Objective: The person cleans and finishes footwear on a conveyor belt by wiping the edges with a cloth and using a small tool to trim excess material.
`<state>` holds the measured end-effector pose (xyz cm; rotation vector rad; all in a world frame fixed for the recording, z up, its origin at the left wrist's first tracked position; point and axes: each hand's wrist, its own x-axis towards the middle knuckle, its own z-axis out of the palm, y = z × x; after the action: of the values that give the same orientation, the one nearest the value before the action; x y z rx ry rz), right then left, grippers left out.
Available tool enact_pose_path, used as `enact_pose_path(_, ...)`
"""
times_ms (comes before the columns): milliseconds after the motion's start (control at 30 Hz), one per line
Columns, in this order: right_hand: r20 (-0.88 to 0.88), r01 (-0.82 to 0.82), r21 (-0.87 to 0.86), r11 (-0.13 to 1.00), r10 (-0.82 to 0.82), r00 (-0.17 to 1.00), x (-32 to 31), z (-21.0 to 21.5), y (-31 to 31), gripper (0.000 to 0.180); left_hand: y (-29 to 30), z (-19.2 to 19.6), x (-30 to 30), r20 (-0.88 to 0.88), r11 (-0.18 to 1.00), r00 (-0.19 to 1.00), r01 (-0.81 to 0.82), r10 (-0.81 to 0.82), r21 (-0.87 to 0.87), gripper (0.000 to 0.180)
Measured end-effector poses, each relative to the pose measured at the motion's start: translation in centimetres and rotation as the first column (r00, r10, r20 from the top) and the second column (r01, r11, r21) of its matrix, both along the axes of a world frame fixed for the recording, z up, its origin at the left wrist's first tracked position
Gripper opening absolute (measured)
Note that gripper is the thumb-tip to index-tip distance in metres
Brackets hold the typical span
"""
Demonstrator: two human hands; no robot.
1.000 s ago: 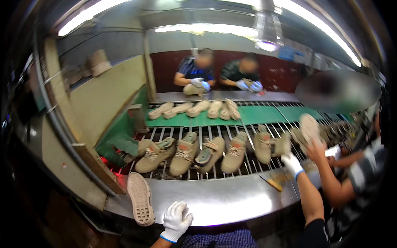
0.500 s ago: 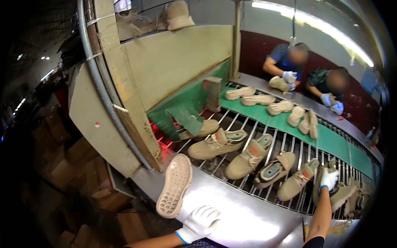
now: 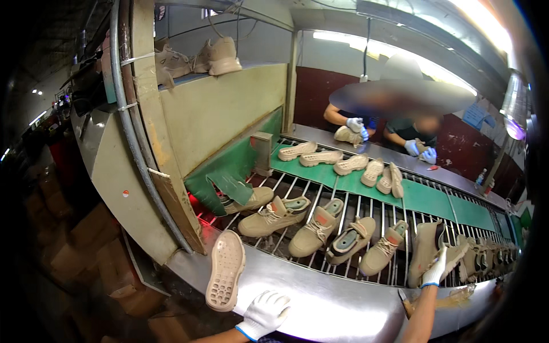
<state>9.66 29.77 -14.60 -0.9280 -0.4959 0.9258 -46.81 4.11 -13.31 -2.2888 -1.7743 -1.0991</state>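
Shoe (image 3: 422, 251), beige, lower right of the frame, on the barred rack (image 3: 286, 240); orange patch low on its near side. Right hand (image 3: 436, 270), white glove, up against its right side, between it and a neighbouring piece with a pale sole (image 3: 456, 257). Cannot tell whether the fingers grip either one; the palm side is turned from view. Half a second ago the glove lay over the top of this shoe.

Left hand (image 3: 266, 313), lower centre, gloved, empty, fingers slack and slightly bent over the steel ledge (image 3: 337, 306). Just left of it, loose sole (image 3: 226, 271), tread up; same spot on the ledge as in both earlier frames.

View has swung left since a second ago; the neighbour's striped sleeve and raised sole, then at right, are gone from frame.

Shoe at mid-left (image 3: 251, 200) partly covered by a torn green flap (image 3: 231, 191). Far-right shoes (image 3: 492, 254) crowd together, uncountable. Upper right: two co-workers, faces blurred, gloved hands on shoe pieces (image 3: 347, 135). Lower-left cartons (image 3: 103, 257) dim; both forearms cut by the lower edge.
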Motion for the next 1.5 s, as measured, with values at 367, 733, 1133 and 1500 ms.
enact_pose_path(367, 0.624, -0.647, -0.415, 0.64, 0.717, 0.309, -22.6, 6.4, -21.7, 0.025, -0.7, -0.1, -0.6, 0.261, 0.995, 0.96, 0.097, -0.1, 0.023, 0.025)
enact_pose_path(733, 0.811, -0.721, -0.501, 0.478, 0.551, -0.198, -24.0, 5.3, -34.1, 0.029, 13.1, 0.1, -20.2, 0.118, 0.837, 0.86, -0.437, 0.496, -0.33, 0.102)
enact_pose_path(1133, -0.059, -0.459, -0.494, 0.739, 0.498, 0.865, -18.6, -13.5, -47.0, 0.052, 10.4, 2.8, -9.7, 0.856, 0.576, 0.511, 0.677, 0.08, -0.458, 0.028)
enact_pose_path(1500, -0.677, -0.74, -0.029, 0.672, 0.531, 0.509, -19.8, -7.3, -45.0, 0.083, -1.5, 6.3, 10.0, 0.765, 0.509, 0.601, 0.744, -0.23, -0.432, 0.04)
